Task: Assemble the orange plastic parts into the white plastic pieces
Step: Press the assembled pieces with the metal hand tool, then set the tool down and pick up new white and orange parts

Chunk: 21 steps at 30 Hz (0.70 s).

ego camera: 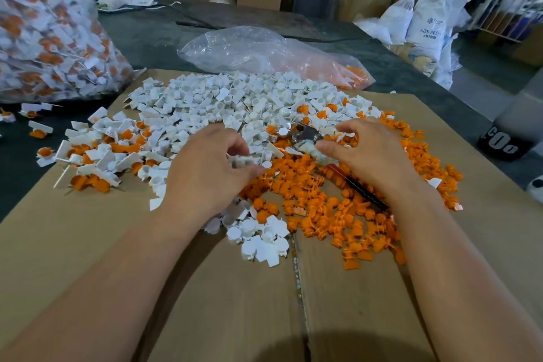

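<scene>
While the left hand (pixel 210 166) pinches a blurred white piece (pixel 246 160) where the white pile (pixel 235 103) meets the orange parts (pixel 323 214) on the cardboard (pixel 88 244), likely keeping both stocks within reach, the right hand (pixel 367 156) curls over a tool (pixel 305 132), grip undetermined.

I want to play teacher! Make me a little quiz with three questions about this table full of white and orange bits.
1. True or false: a tool with a red-and-black handle lies under the right hand.
2. Which one holds finished white-and-orange pieces? A) the big bag at far left B) the clear bag at the back C) a blue bucket
3. Fill in: the plastic piece pinched by the left hand is coloured ____.
Key: 1 true; 2 A; 3 white.
</scene>
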Tool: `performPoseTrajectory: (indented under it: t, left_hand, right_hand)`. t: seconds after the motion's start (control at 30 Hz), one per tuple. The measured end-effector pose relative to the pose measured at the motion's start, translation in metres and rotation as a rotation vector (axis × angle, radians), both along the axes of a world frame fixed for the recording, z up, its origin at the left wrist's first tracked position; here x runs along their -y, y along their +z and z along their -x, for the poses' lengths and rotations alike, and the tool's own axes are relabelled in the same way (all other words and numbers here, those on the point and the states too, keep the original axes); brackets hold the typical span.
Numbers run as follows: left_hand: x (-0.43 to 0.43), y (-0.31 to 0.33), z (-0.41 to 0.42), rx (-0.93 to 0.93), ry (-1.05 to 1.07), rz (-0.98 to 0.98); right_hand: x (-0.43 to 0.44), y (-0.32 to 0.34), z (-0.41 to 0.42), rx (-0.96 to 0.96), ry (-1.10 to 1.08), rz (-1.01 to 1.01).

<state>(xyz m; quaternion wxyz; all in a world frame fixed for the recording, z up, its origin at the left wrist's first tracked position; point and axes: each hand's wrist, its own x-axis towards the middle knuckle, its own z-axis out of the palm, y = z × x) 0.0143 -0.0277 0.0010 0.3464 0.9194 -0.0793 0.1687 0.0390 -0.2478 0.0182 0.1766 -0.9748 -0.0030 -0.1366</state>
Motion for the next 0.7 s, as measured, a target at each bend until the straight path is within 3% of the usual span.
performPoseTrajectory:
  t: [0.1, 0.2, 0.3, 0.43, 0.6, 0.7]
  left_hand:
    - [0.003, -0.003, -0.001, -0.009, -0.035, -0.13]
    - [0.002, -0.007, -0.005, -0.007, -0.019, -0.224]
    - [0.0, -0.006, -0.006, 0.022, -0.037, -0.195]
    - [0.0, 0.001, -0.004, 0.047, -0.006, 0.152]
    - [0.003, 0.004, -0.002, -0.109, -0.027, 0.451]
    - [0.002, 0.007, -0.001, -0.211, -0.076, 0.667]
  right_hand:
    - [-0.008, 0.007, 0.007, 0.17, 0.07, -0.125]
    - [-0.02, 0.009, 0.014, 0.156, 0.192, -0.16]
    - [-0.033, 0.007, 0.019, 0.109, 0.272, -0.12]
    - [-0.046, 0.003, 0.023, -0.009, 0.399, -0.047]
    - [-0.057, -0.005, 0.022, -0.12, 0.455, 0.205]
    - [-0.062, -0.008, 0.021, -0.13, 0.45, 0.211]
